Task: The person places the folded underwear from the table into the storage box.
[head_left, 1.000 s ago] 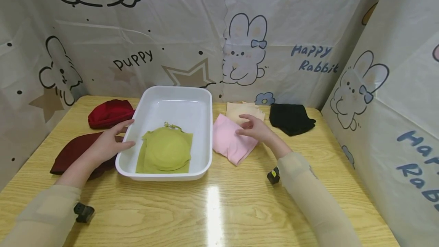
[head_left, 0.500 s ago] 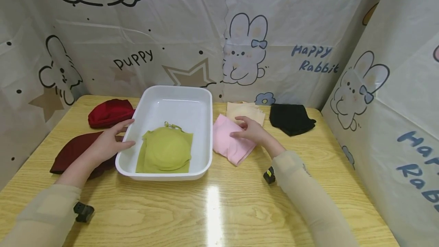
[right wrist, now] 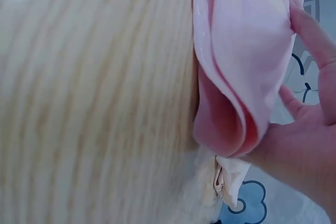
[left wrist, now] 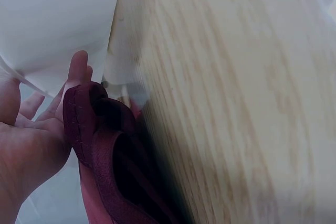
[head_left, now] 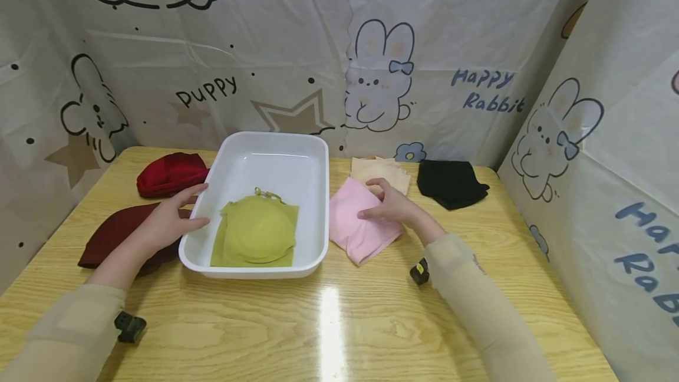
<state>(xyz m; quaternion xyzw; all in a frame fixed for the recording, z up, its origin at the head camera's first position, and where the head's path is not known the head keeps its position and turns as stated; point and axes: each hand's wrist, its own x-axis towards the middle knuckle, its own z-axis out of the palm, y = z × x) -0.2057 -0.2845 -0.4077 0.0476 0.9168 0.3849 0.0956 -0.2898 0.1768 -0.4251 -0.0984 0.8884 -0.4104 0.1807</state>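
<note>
My left hand (head_left: 168, 221) lies with spread fingers along the left wall of a white plastic tray (head_left: 320, 199). Inside the tray is a folded yellow-green bra (head_left: 260, 231) with its thin strap at the top. Under my left wrist sits a dark maroon garment (head_left: 119, 230), whose stitched edge shows close up in the left wrist view. My right hand (head_left: 395, 202) rests on a folded smooth pink garment (head_left: 352, 223) to the right of the tray, thumb and fingers apart on its surface. Its folded layers (right wrist: 236, 66) face the right wrist camera.
Behind the pink garment lies a folded beige one (head_left: 371, 168). A black folded garment (head_left: 451, 184) is at the back right, and a red one (head_left: 172, 175) stands behind the maroon. Printed cloth walls (head_left: 297, 46) enclose the wooden table (head_left: 254, 329).
The pink garment has turned slightly, and its front corner has moved toward me under my right hand. My right hand came left onto it. The left hand and tray have stayed put.
</note>
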